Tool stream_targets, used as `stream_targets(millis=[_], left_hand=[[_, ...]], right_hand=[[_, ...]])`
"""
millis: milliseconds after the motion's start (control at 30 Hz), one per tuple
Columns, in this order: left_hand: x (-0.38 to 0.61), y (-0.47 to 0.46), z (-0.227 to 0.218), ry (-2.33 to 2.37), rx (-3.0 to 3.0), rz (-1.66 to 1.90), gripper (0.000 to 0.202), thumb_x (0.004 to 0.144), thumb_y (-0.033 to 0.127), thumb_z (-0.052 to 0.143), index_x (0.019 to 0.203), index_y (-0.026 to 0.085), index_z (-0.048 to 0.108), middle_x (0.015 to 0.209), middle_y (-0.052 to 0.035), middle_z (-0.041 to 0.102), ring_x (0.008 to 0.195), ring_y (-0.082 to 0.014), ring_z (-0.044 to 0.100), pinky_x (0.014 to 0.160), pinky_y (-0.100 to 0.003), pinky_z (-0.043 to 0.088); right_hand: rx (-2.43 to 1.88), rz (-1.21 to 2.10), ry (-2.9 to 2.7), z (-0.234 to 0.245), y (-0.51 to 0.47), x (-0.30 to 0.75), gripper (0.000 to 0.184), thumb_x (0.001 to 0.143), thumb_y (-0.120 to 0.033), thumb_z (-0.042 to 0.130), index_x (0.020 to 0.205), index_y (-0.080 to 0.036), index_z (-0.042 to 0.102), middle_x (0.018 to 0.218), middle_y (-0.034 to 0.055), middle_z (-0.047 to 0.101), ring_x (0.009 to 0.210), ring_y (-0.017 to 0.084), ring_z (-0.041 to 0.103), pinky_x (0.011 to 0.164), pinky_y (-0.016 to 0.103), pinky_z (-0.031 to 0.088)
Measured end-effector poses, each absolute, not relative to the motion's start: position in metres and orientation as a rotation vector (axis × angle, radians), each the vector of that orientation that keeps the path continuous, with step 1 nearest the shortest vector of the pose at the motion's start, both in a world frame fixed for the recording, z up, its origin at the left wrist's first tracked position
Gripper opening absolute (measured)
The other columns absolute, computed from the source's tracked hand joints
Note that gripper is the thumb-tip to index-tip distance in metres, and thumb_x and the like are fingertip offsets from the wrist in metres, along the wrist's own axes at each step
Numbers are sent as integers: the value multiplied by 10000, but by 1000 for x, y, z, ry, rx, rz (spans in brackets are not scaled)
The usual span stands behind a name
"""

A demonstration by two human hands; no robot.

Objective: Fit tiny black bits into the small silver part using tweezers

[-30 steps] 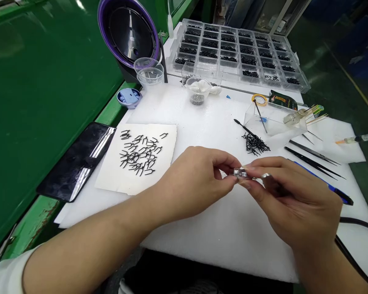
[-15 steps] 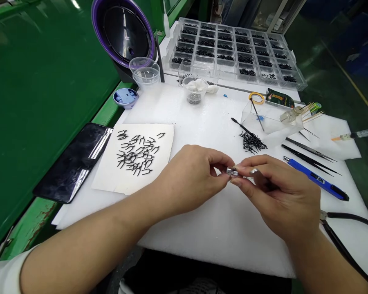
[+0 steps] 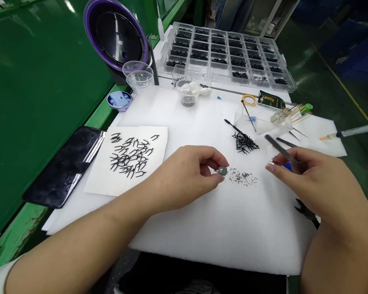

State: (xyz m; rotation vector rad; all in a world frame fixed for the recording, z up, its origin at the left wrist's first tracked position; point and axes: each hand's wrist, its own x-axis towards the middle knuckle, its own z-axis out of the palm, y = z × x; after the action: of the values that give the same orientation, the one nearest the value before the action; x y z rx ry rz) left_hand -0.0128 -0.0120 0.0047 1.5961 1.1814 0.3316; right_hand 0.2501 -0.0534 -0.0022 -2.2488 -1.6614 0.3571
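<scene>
My left hand (image 3: 188, 173) pinches a small silver metal part (image 3: 222, 170) just above the white foam mat (image 3: 202, 228). To its right, my right hand (image 3: 313, 185) is closed on thin metal tweezers (image 3: 279, 148) that point up and to the left. Between the two hands a scatter of tiny dark specks (image 3: 242, 177) lies on the mat. A pile of small black hook-shaped parts (image 3: 244, 143) sits just behind them.
A paper sheet (image 3: 127, 163) with several black bent parts lies at left beside a dark phone (image 3: 64, 167). Behind are a compartment tray (image 3: 227, 55), clear cups (image 3: 139, 75), a small bowl (image 3: 187, 92), a clear box (image 3: 260, 120), a syringe (image 3: 351, 131) and black cutters (image 3: 306, 212).
My hands have come apart: the right hand moved right and away from the silver part, now holding tweezers. The tiny specks now show on the mat. The view shifted, so things sit further left.
</scene>
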Motion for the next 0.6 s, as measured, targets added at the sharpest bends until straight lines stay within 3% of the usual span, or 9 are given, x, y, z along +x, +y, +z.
stream_targets(millis=[133, 233, 300, 367, 500, 600], left_hand=[[-12, -11, 5, 1180, 1589, 331, 192, 790, 347, 688, 961, 268, 727, 736, 27, 681, 687, -140, 617, 625, -258, 484], [-12, -10, 5, 1206, 1594, 351, 185, 800, 352, 684, 959, 268, 722, 758, 23, 696, 706, -150, 625, 649, -271, 492], [-13, -9, 5, 1218, 1600, 371, 185, 801, 351, 687, 958, 259, 719, 771, 19, 707, 703, -152, 624, 654, -276, 496], [-12, -10, 5, 1215, 1614, 391, 188, 800, 345, 690, 956, 244, 720, 780, 12, 713, 696, -150, 622, 651, -274, 498], [-11, -14, 6, 1208, 1658, 411, 186, 803, 339, 691, 949, 231, 727, 747, 10, 696, 674, -142, 612, 621, -256, 487], [-11, -15, 7, 1195, 1672, 405, 186, 811, 342, 685, 958, 236, 726, 746, 12, 689, 674, -139, 608, 612, -248, 484]], right_hand=[[-2433, 467, -1782, -7, -51, 263, 275, 700, -508, 768, 756, -256, 675, 495, -34, 536, 406, 150, 454, 397, 283, 317], [-2298, 302, -1632, -5, -51, 255, 384, 679, -579, 778, 700, -236, 608, 497, -46, 477, 416, 127, 408, 403, 272, 289], [-2080, 244, -1506, -5, -49, 243, 398, 778, -598, 685, 682, -226, 580, 481, -57, 400, 434, 119, 367, 424, 268, 298], [-1931, 264, -1559, -9, -45, 230, 367, 898, -514, 537, 694, -217, 604, 483, -48, 378, 463, 128, 373, 469, 276, 324], [-2015, 224, -1861, -24, -35, 213, 160, 874, -324, 580, 859, -217, 698, 650, 6, 595, 591, 172, 511, 576, 311, 353], [-2061, 137, -1864, -33, -30, 210, 170, 831, -302, 630, 929, -196, 720, 822, 63, 689, 736, 235, 591, 655, 352, 393]])
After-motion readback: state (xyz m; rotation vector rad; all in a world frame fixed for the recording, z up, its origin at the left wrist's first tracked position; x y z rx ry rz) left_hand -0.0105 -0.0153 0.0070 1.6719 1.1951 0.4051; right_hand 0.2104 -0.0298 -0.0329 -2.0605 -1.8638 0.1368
